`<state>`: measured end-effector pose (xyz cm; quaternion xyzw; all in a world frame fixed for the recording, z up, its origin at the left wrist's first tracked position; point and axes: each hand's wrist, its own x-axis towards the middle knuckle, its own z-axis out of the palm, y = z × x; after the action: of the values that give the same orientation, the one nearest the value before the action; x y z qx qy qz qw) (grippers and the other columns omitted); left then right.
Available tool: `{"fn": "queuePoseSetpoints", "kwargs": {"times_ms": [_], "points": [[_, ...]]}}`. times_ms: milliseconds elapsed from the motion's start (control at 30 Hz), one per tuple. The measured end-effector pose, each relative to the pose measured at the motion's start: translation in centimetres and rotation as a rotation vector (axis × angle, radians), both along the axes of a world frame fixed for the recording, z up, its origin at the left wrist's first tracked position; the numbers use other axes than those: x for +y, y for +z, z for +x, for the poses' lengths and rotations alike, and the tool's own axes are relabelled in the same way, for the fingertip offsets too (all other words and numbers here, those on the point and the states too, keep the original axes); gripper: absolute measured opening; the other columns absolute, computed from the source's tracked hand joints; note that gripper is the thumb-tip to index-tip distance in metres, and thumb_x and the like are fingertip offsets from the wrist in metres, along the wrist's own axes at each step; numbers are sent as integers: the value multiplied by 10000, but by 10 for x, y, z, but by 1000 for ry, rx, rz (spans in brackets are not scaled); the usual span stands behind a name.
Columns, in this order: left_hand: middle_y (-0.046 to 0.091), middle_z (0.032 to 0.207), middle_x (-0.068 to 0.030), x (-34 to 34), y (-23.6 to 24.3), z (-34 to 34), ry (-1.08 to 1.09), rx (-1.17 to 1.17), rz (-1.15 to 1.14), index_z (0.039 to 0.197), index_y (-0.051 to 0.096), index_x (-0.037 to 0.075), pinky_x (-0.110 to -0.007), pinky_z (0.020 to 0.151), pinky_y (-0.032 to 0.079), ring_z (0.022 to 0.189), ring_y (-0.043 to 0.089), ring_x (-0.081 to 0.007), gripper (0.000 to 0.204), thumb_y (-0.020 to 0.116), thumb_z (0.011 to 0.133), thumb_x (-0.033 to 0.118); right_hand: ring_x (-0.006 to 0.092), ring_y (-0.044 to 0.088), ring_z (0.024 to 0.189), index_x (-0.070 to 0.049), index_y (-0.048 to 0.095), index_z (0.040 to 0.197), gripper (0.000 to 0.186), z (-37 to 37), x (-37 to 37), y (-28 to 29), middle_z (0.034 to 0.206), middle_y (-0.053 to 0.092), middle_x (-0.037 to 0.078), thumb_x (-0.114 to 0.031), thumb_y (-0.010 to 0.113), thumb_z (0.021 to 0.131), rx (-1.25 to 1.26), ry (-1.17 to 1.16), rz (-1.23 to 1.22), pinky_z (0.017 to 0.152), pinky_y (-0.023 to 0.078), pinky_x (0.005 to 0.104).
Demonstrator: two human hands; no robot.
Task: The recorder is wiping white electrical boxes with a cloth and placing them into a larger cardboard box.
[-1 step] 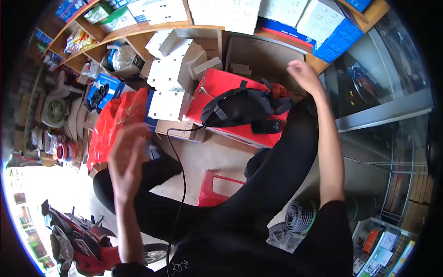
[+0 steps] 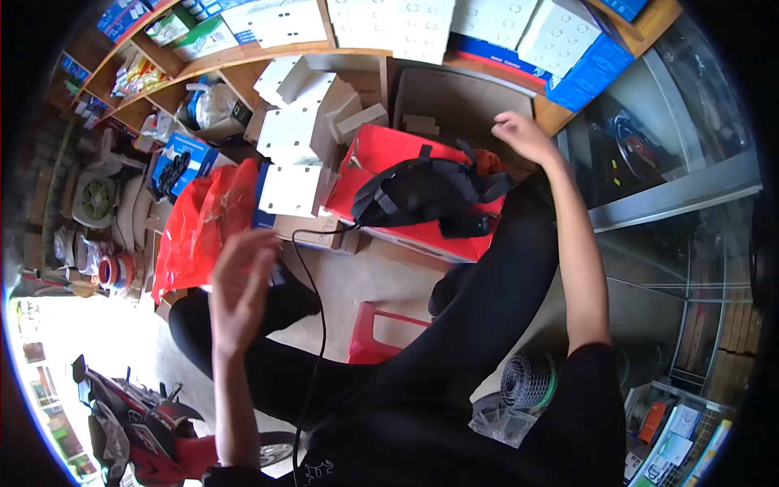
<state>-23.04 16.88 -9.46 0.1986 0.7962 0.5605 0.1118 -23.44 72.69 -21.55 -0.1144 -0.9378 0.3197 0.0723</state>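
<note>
My left hand (image 2: 241, 284) is raised in front of a red plastic bag (image 2: 209, 217), its thumb apart from the fingers and nothing visible in it. To the right, my right hand (image 2: 526, 140) hovers with fingers curled together, holding nothing that shows. Below and left of it, a black strap bundle or small bag (image 2: 414, 191) with buckles lies on a red carton (image 2: 369, 150). A black cable (image 2: 323, 308) runs from beside that bundle down across my lap.
White boxes (image 2: 296, 134) are stacked beside the red carton, under a wooden shelf (image 2: 235, 58) full of packages. A red plastic stool (image 2: 365, 334) stands between my legs. A motorbike (image 2: 154, 430) is at lower left, a wire mesh roll (image 2: 527, 380) at lower right, and a glass cabinet (image 2: 673, 199) on the right.
My left hand has shifted a little to the right, its fingertips slightly lower. My right hand has moved slightly left and down. The carton and black bundle stay in place.
</note>
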Motion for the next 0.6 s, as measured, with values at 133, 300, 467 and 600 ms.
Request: {"fn": "queuePoseSetpoints", "kwargs": {"times_ms": [133,300,467,600], "points": [[682,1187,-168,53,-40,-12,-197,66,-86,1243,660,-7,-358,979,494,1103,668,-270,316,707,958,122,204,715,969,-55,648,1307,343,-3,25,-76,1034,770,115,-252,616,1028,-246,187,25,847,551,363],[522,1449,-171,113,-89,-63,-347,313,-351,1402,594,104,-549,1148,360,1346,521,-376,556,778,908,279,209,709,985,-73,670,1252,269,-12,13,-87,1010,764,122,-200,611,1022,-517,196,-27,835,539,360],[392,1583,-147,174,-149,-71,-503,324,-545,1502,526,248,-663,1205,211,1490,351,-384,718,793,853,399,153,650,970,1,666,1124,342,-38,72,-104,962,695,72,-310,543,1050,-128,-188,-380,870,506,331],[449,1563,-119,190,-158,-81,-488,255,-516,1378,664,261,-599,1230,224,1463,406,-344,587,818,819,355,148,640,1025,-37,643,1173,455,-118,129,-160,976,680,50,-443,481,1043,-311,-45,-572,908,509,344]]}}
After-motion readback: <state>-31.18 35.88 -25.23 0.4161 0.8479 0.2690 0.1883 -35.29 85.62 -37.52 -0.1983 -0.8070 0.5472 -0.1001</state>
